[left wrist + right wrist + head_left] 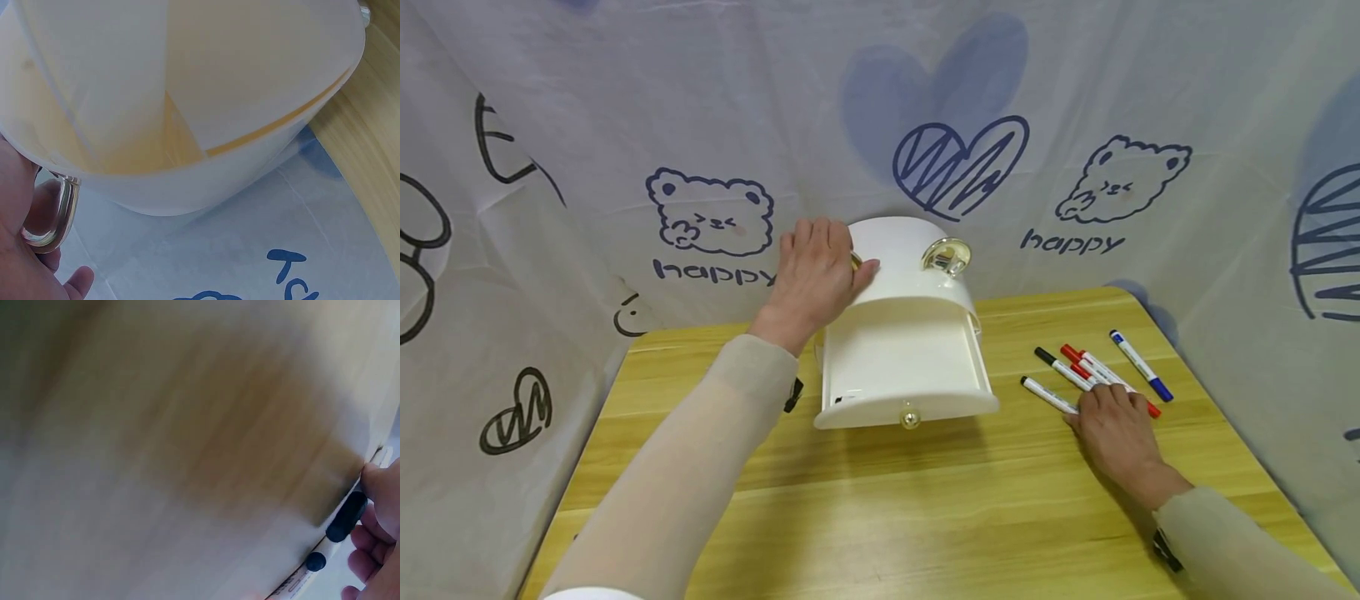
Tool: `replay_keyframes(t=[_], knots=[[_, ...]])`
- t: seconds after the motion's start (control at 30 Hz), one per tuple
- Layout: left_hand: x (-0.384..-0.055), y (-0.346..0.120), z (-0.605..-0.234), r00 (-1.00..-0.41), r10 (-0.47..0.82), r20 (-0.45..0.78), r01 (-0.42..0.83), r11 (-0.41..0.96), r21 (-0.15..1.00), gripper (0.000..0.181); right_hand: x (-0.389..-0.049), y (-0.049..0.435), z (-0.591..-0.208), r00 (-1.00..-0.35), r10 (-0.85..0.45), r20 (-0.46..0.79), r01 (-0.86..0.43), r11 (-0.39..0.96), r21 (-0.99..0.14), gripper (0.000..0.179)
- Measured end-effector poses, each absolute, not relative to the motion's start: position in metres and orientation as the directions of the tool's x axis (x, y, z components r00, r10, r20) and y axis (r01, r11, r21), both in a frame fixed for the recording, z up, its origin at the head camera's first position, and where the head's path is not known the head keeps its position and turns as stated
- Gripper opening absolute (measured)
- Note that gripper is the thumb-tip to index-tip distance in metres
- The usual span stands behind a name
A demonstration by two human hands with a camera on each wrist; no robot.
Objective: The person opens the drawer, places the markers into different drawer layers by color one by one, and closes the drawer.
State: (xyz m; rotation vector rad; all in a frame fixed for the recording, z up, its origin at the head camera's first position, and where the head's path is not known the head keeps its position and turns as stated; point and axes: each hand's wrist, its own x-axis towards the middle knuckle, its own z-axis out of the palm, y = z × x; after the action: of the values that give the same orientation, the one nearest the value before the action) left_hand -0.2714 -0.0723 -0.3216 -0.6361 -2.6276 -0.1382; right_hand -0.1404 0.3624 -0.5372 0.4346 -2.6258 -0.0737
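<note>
Probably light, stiff and slick, the markers (1107, 371) near the right edge of the tabletop (940, 508) suit a mid-barrel pinch, the right hand (1116, 433) touching them, grip unclear, while the left hand (816, 271) holds the gold handle (68, 209) of the white drawer box (898, 250)

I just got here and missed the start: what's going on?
A person's left hand grips a gold-coloured handle of the white box, whose drawer stands open. Their right hand is at several capped markers on the wood-grain table, right of the box; whether it pinches one is hard to tell.
</note>
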Motion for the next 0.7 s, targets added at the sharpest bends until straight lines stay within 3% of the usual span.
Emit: replay_keyframes(t=[0.7], knots=[[-0.271,-0.072,-0.321,-0.808,0.41,0.424,0.449,0.894,-0.008,0.05,-0.149,0.354,-0.52,-0.823,-0.298,0.483,-0.296,0.952,0.084,0.037]])
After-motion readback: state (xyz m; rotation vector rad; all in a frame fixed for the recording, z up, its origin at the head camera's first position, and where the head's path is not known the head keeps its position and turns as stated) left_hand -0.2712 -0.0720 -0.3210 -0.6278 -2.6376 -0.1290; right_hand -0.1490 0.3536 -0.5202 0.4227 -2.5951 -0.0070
